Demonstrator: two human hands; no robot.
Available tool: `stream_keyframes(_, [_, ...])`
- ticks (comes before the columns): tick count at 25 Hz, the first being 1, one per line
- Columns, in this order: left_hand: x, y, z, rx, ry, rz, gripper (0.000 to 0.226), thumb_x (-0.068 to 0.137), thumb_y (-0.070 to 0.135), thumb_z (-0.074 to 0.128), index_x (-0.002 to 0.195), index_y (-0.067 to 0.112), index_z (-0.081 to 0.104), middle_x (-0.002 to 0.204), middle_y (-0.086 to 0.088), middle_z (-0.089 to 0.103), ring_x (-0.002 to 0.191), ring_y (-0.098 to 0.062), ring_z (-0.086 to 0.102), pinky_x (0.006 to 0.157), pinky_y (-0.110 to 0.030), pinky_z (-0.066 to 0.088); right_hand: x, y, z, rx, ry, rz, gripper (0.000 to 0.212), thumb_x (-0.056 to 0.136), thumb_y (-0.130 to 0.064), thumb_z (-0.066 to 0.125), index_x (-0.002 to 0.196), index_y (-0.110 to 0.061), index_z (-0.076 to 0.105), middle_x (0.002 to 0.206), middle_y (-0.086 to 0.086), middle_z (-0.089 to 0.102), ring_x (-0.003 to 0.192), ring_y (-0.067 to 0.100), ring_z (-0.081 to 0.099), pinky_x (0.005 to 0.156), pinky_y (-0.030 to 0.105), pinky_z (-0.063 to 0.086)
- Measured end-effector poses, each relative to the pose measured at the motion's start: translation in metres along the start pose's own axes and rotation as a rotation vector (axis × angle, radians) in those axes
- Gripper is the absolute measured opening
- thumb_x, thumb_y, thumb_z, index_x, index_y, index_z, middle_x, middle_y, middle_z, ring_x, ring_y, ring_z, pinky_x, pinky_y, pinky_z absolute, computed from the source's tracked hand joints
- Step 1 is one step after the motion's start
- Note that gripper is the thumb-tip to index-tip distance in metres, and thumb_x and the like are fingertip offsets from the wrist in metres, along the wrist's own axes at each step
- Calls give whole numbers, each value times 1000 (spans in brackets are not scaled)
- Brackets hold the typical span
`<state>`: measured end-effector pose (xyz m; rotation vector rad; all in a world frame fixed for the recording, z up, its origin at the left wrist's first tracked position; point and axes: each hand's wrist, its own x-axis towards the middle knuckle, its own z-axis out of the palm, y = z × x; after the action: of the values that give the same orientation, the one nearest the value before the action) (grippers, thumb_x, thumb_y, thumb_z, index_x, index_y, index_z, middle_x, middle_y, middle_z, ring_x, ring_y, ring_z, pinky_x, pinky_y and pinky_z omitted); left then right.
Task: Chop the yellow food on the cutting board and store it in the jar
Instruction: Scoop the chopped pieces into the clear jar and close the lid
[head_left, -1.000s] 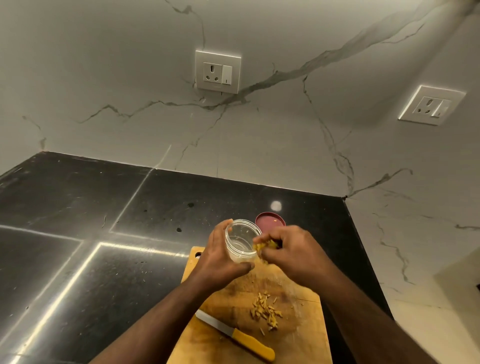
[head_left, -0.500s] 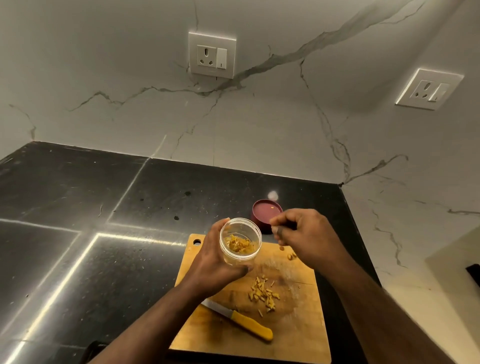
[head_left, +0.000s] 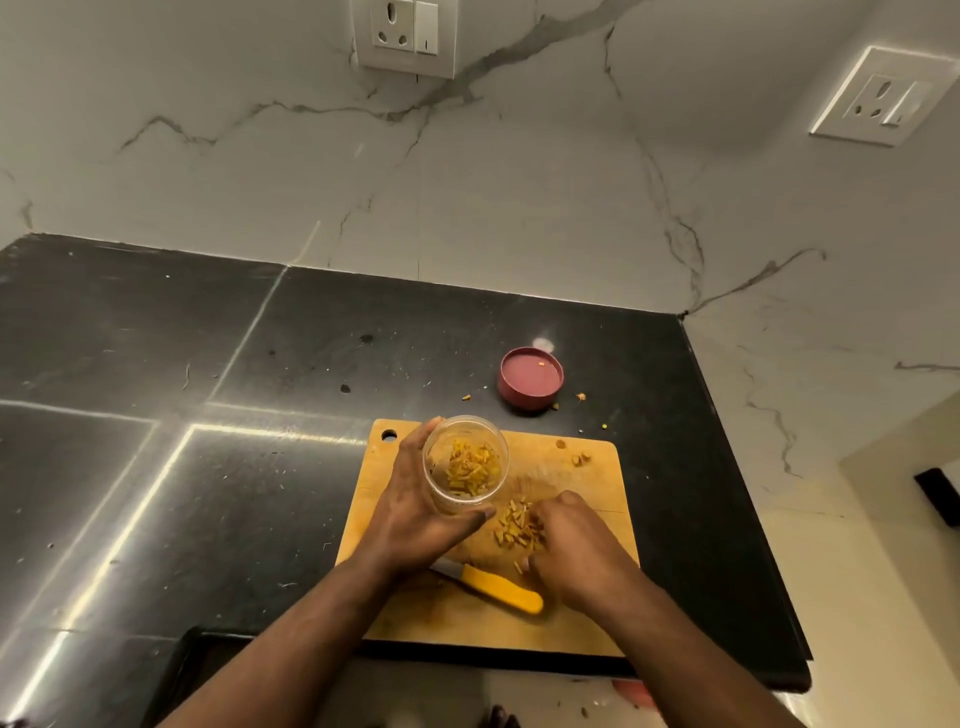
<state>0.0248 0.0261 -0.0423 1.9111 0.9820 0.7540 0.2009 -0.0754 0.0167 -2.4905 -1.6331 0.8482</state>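
Observation:
My left hand (head_left: 415, 509) grips a clear plastic jar (head_left: 465, 465) above the wooden cutting board (head_left: 582, 478); chopped yellow pieces lie in the jar's bottom. My right hand (head_left: 576, 551) rests knuckles-up on the board, fingers curled over a small pile of chopped yellow food (head_left: 514, 527) just right of the jar. Whether the fingers have closed on any pieces is hidden. A knife with a yellow handle (head_left: 501, 590) lies on the board under my wrists, its blade mostly hidden by my left wrist.
The jar's red lid (head_left: 531, 378) lies upside down on the black counter (head_left: 156, 467) behind the board, with a few yellow crumbs around it. Marble walls with two sockets close off the back and right. The counter's front edge runs just below the board.
My right hand came down from beside the jar's mouth to the pile on the board. The jar, empty a second ago, holds yellow pieces. The view tilted downward.

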Motion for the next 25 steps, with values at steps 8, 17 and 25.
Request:
stream_keyframes(8, [0, 10, -9, -59, 14, -21, 108, 67, 38, 93, 138, 58, 15, 135, 30, 34, 126, 10, 42, 94, -9, 42, 20, 3, -2, -10, 168, -158, 37, 99, -20, 52, 135, -26, 56, 130, -6, 53, 116, 13, 48, 98, 27, 47])
stream_keyframes(17, [-15, 11, -15, -29, -10, -38, 109, 67, 38, 93, 145, 45, 17, 141, 14, 36, 127, -6, 47, 100, -28, 49, 9, 5, 15, -119, 139, -432, 33, 97, -37, 52, 129, -30, 60, 135, -10, 49, 122, 12, 41, 101, 31, 43])
stream_keyframes(25, [-22, 16, -13, -20, -26, -17, 107, 68, 36, 92, 134, 65, 14, 133, 42, 29, 126, 7, 43, 96, -11, 43, -2, 20, 9, -143, 120, -447, 38, 98, -40, 51, 135, -33, 54, 141, -11, 45, 128, 10, 39, 105, 29, 41])
